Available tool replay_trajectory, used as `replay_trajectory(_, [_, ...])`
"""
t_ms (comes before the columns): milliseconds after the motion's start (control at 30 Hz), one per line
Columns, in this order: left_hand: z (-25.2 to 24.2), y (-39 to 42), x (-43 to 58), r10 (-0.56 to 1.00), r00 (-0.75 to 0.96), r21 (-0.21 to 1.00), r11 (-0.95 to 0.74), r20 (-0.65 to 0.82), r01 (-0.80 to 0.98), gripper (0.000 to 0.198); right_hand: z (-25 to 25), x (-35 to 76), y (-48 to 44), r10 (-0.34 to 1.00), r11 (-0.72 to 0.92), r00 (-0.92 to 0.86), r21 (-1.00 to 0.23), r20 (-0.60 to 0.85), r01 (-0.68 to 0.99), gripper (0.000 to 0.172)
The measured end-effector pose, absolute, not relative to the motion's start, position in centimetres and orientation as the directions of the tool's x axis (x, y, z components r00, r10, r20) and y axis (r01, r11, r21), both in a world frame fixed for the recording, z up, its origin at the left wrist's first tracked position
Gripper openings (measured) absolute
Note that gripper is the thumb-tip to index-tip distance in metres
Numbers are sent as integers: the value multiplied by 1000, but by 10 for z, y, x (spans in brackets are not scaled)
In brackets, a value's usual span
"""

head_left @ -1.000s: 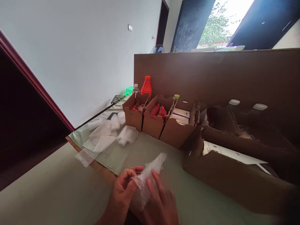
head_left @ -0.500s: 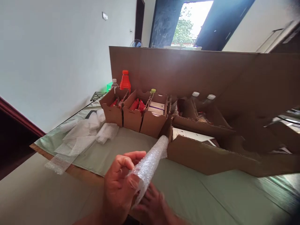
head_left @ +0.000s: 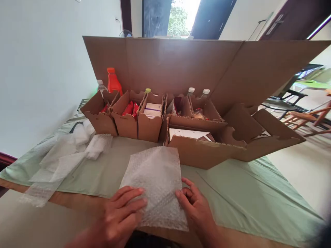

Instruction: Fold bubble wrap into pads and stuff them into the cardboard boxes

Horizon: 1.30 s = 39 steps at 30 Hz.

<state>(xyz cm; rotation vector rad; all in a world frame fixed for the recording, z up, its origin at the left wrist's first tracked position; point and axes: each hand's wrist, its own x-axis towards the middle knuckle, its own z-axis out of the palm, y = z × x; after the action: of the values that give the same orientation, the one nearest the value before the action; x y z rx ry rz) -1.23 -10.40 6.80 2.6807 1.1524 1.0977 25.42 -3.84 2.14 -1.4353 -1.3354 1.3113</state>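
A sheet of clear bubble wrap (head_left: 155,181) lies spread flat on the green cloth (head_left: 232,196) in front of me. My left hand (head_left: 121,217) rests on its lower left corner, fingers stretched out flat and pressing it down. My right hand (head_left: 195,205) sits at the sheet's lower right edge with fingers curled, thumb touching the wrap. Behind the sheet stands a row of small open cardboard boxes (head_left: 126,120) holding red packets and white cartons.
A pile of bubble wrap pieces (head_left: 67,155) lies at the left. A tall cardboard panel (head_left: 181,65) stands behind the boxes, with an orange bottle (head_left: 112,81) and capped bottles (head_left: 205,92) beside it. Larger open cartons (head_left: 207,151) sit right of centre. Wooden chairs (head_left: 305,117) stand far right.
The bubble wrap was rolled up and held in the air in both hands; now it is unrolled and flat on the cloth. My view has swung right, toward the boxes.
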Motion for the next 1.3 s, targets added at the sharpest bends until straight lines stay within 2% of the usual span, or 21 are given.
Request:
replay_trajectory(100, [48,-108,-8,721,544,414,-692,428,592,40,1,282,-52,996,-71,-3,-816,-90,573,58])
replay_trajectory(200, [39,-105,-14,795,480,496,-606,370,622,38,-8,307,-71,998,-55,53,-618,-21,784,58])
replay_trajectory(300, [32,-97,-12,823,383,478,-559,419,678,28,-3,316,-80,980,68,27,-461,197,885,49])
replay_trajectory(367, [26,-90,2,829,378,440,-545,412,714,33,5,306,-77,920,236,-84,-369,384,899,39])
replay_trajectory(433, [16,-83,21,840,418,386,-534,347,753,43,10,281,-65,855,398,-230,-305,464,865,32])
replay_trajectory(567, [-10,-71,47,861,495,261,-508,121,821,62,1,232,-35,818,566,-475,-310,324,764,49])
replay_trajectory(633, [-20,-67,44,853,521,221,-516,42,828,70,-11,229,-27,806,591,-531,-315,262,742,49])
replay_trajectory(700, [-25,-65,36,839,544,207,-535,16,819,72,-22,244,-28,807,588,-526,-285,267,757,46])
replay_trajectory(800, [-23,-65,25,827,561,230,-552,31,801,70,-28,287,-46,825,535,-453,-209,339,818,43])
replay_trajectory(900, [-15,-72,16,819,562,305,-567,112,765,65,-18,329,-78,828,526,-435,-217,354,823,45])
replay_trajectory(1000, [-3,-87,6,814,551,385,-575,183,722,66,-8,350,-113,819,572,-512,-277,260,772,61])
replay_trajectory(1100, [6,-104,0,772,610,390,-625,177,677,70,-8,349,-129,798,603,-566,-306,208,737,76])
replay_trajectory(1167, [10,-114,1,726,668,363,-673,162,644,76,-14,344,-128,791,612,-566,-310,234,727,71])
replay_trajectory(1300, [9,-128,6,690,711,329,-708,136,625,92,-16,338,-114,748,661,-606,-382,271,646,45])
